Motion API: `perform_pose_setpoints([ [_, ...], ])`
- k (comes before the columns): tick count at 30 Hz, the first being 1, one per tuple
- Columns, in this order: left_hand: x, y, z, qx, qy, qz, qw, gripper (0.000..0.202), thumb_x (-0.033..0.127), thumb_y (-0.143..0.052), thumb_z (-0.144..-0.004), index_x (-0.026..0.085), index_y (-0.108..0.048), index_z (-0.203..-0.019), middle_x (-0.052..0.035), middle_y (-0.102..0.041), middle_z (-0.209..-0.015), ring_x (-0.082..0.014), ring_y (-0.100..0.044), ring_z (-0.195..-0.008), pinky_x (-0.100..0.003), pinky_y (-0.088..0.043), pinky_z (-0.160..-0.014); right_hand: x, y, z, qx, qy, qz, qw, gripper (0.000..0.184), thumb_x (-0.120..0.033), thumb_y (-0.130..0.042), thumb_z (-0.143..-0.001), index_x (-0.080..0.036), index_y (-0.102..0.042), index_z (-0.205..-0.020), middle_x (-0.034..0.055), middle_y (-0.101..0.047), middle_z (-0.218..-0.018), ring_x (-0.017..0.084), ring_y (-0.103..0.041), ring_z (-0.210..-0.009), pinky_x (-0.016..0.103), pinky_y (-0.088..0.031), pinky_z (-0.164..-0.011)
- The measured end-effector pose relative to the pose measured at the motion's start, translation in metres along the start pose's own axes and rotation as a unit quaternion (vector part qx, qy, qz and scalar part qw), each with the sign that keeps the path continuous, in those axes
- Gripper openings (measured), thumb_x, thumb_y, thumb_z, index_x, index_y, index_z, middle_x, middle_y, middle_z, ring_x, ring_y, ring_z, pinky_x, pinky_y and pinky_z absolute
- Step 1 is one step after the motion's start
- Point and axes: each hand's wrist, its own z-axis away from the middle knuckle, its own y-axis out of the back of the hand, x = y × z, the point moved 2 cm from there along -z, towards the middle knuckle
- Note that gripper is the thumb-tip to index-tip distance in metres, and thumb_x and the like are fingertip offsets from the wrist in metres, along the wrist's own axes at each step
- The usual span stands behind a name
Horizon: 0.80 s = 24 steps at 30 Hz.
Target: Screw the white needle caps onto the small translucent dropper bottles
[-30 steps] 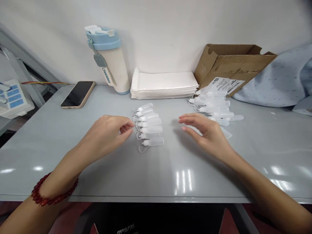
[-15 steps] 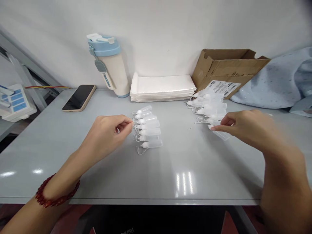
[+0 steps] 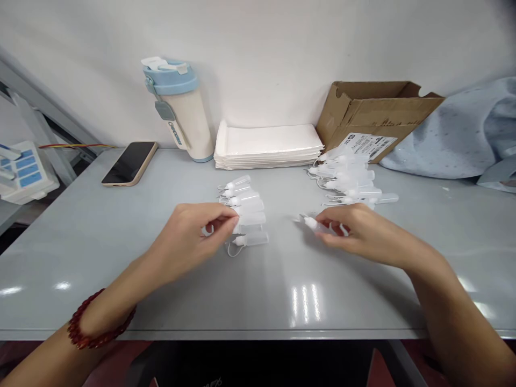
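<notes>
The right hand (image 3: 358,231) is travelling inward from the near edge of the pile, bringing a bottle with it, while the left hand (image 3: 197,231) is shifting rightward over the row. The gray desk (image 3: 201,301) is carrying both groups, and the brown box (image 3: 379,113) is standing just behind the pile of bottles (image 3: 357,176), which is lying loosely heaped. The smaller row of bottles (image 3: 253,207) is lying left of it, side by side, the left hand partly hiding the capped ends of the nearer ones. The carried bottle (image 3: 316,226) is now hanging in the gap between pile and row, so it is belonging to neither group at this point. The right fingers are gripping it around the body, its blurred cap pointing leftward. The left fingers are pressing narrowly together at the tips; whether they are pinching anything, I cannot tell.
</notes>
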Motion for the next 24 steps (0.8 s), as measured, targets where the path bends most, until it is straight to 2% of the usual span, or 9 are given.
perform_pose_setpoints([
  [2, 0.004, -0.005, 0.003, -0.018, -0.014, 0.029, 0.999, 0.017, 0.024, -0.051, -0.087, 0.018, -0.067, -0.086, 0.0014, -0.066, -0.066, -0.0095, -0.054, -0.056, -0.019, -0.046, -0.055, -0.020, -0.006, -0.004, -0.061, 0.011, -0.004, 0.998, 0.011, -0.025, -0.057, -0.082, -0.019, -0.065, -0.076, -0.0029, -0.057, -0.058, 0.010, -0.050, -0.050, 0.023, -0.036, -0.048],
  [6, 0.008, -0.013, 0.007, -0.063, -0.022, 0.087, 0.994, 0.026, 0.029, -0.051, -0.088, 0.018, -0.060, -0.110, 0.0004, -0.068, -0.074, -0.0102, -0.059, -0.061, -0.020, -0.049, -0.059, -0.043, -0.017, -0.005, -0.097, 0.039, -0.078, 0.991, 0.008, -0.018, -0.055, -0.080, -0.017, -0.064, -0.081, -0.0036, -0.054, -0.061, 0.009, -0.050, -0.054, 0.021, -0.037, -0.051],
  [9, 0.009, -0.016, 0.008, -0.082, -0.033, 0.108, 0.990, 0.030, 0.030, -0.050, -0.089, 0.019, -0.056, -0.117, 0.0004, -0.067, -0.081, -0.0095, -0.059, -0.062, -0.020, -0.049, -0.058, -0.048, -0.024, -0.003, -0.112, 0.057, -0.114, 0.985, 0.010, -0.016, -0.054, -0.080, -0.017, -0.064, -0.083, -0.0037, -0.053, -0.061, 0.009, -0.048, -0.055, 0.021, -0.036, -0.051],
  [13, 0.011, -0.017, 0.008, -0.078, -0.050, 0.113, 0.989, 0.026, 0.028, -0.050, -0.090, 0.019, -0.058, -0.114, 0.0018, -0.066, -0.079, -0.0088, -0.057, -0.063, -0.019, -0.047, -0.060, -0.049, -0.028, -0.001, -0.117, 0.066, -0.137, 0.981, 0.010, -0.015, -0.053, -0.080, -0.017, -0.063, -0.082, -0.0036, -0.052, -0.062, 0.009, -0.047, -0.055, 0.021, -0.037, -0.052],
  [17, 0.011, -0.019, 0.008, -0.084, -0.059, 0.109, 0.989, 0.017, 0.023, -0.048, -0.092, 0.018, -0.062, -0.098, 0.0016, -0.064, -0.076, -0.0082, -0.055, -0.062, -0.019, -0.045, -0.061, -0.050, -0.028, -0.001, -0.118, 0.064, -0.158, 0.978, 0.011, -0.013, -0.053, -0.078, -0.016, -0.063, -0.081, -0.0040, -0.050, -0.061, 0.009, -0.044, -0.054, 0.022, -0.036, -0.053],
  [20, 0.012, -0.018, 0.008, -0.090, -0.066, 0.111, 0.988, 0.017, 0.021, -0.046, -0.093, 0.018, -0.062, -0.090, 0.0012, -0.063, -0.075, -0.0087, -0.053, -0.063, -0.020, -0.043, -0.061, -0.051, -0.026, -0.002, -0.098, 0.061, -0.162, 0.980, 0.011, -0.012, -0.051, -0.077, -0.016, -0.062, -0.078, -0.0039, -0.048, -0.060, 0.009, -0.043, -0.054, 0.023, -0.035, -0.053],
  [24, 0.013, -0.018, 0.009, -0.091, -0.089, 0.111, 0.986, 0.016, 0.019, -0.047, -0.092, 0.017, -0.062, -0.089, 0.0015, -0.061, -0.072, -0.0092, -0.051, -0.062, -0.020, -0.041, -0.060, -0.051, -0.024, -0.002, -0.066, 0.062, -0.159, 0.983, 0.011, -0.014, -0.051, -0.078, -0.015, -0.063, -0.078, -0.0036, -0.048, -0.060, 0.009, -0.042, -0.054, 0.023, -0.035, -0.053],
])
